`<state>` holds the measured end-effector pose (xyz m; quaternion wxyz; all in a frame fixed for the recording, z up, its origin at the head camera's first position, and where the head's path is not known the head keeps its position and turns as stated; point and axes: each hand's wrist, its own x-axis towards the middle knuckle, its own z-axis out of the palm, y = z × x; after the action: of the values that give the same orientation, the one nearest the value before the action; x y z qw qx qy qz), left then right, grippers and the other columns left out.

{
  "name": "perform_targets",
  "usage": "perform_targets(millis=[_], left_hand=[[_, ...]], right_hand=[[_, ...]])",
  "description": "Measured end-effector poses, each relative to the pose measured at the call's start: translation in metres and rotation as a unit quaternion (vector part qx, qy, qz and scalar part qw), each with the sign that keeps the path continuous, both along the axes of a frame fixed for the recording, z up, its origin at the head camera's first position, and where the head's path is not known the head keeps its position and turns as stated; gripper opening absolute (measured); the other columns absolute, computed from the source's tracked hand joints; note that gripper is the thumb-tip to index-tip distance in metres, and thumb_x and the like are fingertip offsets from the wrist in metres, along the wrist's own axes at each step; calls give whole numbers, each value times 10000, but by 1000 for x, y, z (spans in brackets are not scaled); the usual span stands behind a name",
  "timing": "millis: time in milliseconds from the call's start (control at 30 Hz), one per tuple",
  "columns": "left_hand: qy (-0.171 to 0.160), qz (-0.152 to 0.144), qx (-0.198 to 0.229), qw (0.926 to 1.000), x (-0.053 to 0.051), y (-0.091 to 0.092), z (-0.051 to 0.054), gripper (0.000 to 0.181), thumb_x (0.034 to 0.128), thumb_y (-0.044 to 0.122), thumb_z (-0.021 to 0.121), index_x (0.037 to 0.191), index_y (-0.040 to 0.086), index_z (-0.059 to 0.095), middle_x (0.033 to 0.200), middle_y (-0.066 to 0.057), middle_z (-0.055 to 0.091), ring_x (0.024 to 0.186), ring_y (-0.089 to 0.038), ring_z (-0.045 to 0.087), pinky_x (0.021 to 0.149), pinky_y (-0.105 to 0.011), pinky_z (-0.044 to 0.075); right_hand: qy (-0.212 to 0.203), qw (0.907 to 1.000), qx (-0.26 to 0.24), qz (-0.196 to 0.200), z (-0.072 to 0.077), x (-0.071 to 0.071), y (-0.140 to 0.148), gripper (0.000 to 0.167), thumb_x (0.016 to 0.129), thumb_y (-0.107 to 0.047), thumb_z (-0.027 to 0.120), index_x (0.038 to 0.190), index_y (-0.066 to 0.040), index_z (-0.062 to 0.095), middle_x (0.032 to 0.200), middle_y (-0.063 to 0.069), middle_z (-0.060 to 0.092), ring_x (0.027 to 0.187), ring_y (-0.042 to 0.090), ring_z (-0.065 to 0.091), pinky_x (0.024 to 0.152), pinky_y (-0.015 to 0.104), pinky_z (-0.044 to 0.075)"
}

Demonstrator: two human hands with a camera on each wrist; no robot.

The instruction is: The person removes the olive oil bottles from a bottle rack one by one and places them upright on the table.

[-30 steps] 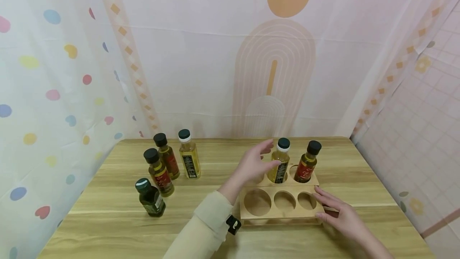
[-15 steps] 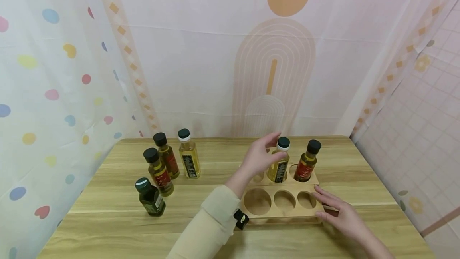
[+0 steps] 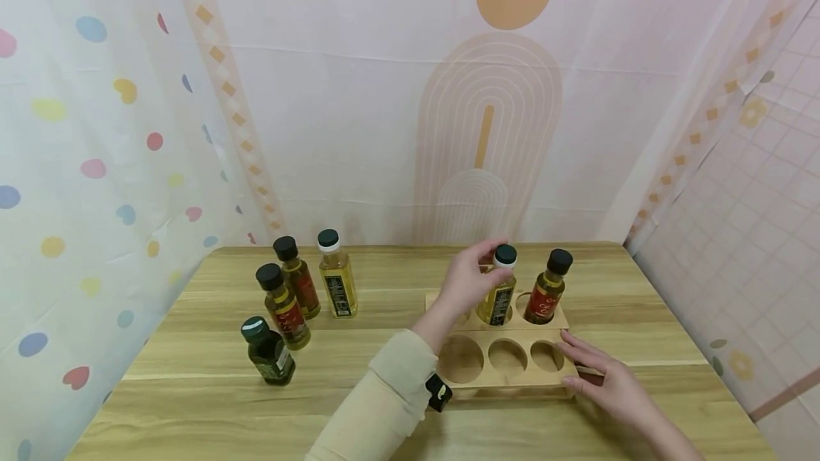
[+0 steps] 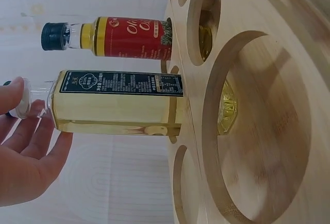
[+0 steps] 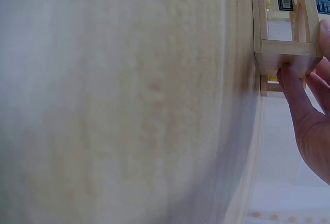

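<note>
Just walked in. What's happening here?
A person has the left hand around the neck of a square oil bottle, which stands in the middle hole of the back row of a wooden rack. The right hand touches the rack's right end. A red-label bottle stands in the back-right hole. Four more bottles stand left on the table: two red-label ones, a pale-oil bottle and a small dark green bottle.

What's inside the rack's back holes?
A yellow bottle in the middle and a red-labelled bottle at right. From above, the left hand partly hides the left hole; no bottle shows there.
</note>
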<state>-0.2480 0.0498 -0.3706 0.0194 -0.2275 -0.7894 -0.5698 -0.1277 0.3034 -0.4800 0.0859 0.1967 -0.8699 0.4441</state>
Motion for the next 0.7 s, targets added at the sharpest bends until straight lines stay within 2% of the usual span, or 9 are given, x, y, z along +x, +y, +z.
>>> perform_targets(millis=[133,333,567,700], left_hand=[[102,-2,155,9998,1,0,-2,449,867,22,751,1300,78,645,1100,-76,694,1026,-203,643,921,-354,535],[231,44,231,9995,5,-3,-2,427,867,-15,735,1278,68,654,1120,-90,690,1053,-207,637,931,-330,527],[162,40,745,9971,13,-10,10,437,864,-72,699,1279,58,650,1149,-116,682,1088,-248,632,960,-372,511],[416,-16,837,9956,15,-15,17,431,874,-74,689,1287,40,638,1183,-129,678,1089,-253,639,960,-366,512]], right_hand=[[-26,10000,-30,24,0,0,0,496,851,-90,769,1315,2,622,1451,218,466,1210,-124,413,809,248,564],[-41,9999,-115,47,0,0,0,494,854,-76,764,1318,9,617,1471,146,468,1213,-124,414,807,243,564],[3,9999,-128,69,0,0,0,494,854,-72,762,1318,14,614,1489,64,457,1202,-117,432,807,240,563],[32,9999,-90,43,-1,0,0,494,850,-66,765,1313,18,617,1488,74,453,1195,-116,436,804,240,565]])
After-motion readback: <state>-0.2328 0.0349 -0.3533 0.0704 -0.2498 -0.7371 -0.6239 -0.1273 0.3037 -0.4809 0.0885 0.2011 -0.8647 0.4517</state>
